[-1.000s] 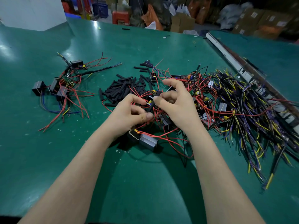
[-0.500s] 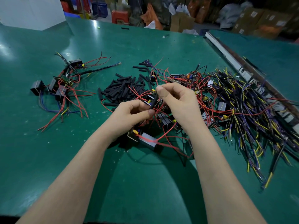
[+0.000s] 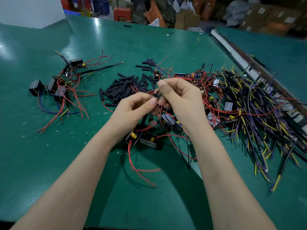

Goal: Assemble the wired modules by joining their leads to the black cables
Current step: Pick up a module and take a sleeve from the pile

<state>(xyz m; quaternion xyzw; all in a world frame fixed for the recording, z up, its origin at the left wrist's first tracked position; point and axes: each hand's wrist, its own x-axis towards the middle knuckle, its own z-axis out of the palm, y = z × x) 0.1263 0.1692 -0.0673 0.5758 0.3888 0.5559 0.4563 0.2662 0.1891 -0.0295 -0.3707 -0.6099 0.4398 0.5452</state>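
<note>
Head view: left hand (image 3: 132, 110) and right hand (image 3: 181, 100) pinch a short black sleeve (image 3: 156, 95), apparently on thin red leads (image 3: 141, 170). Both hover above the green worktop (image 3: 49, 163).

The green table (image 3: 49, 155) is lit from overhead, with glare at its far-left part. Motion blur and edge warping are seen.

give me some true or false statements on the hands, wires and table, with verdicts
1. Both hands, left hand and right hand, pinch a small black piece between them. True.
2. The heap of black sleeves lies right of the hands. False: it lies beyond and to the left of them.
3. The bundle of black and yellow cables lies on the right. True.
4. The table is red. False: it is green.
5. A module with red leads lies under the left wrist. True.
</note>
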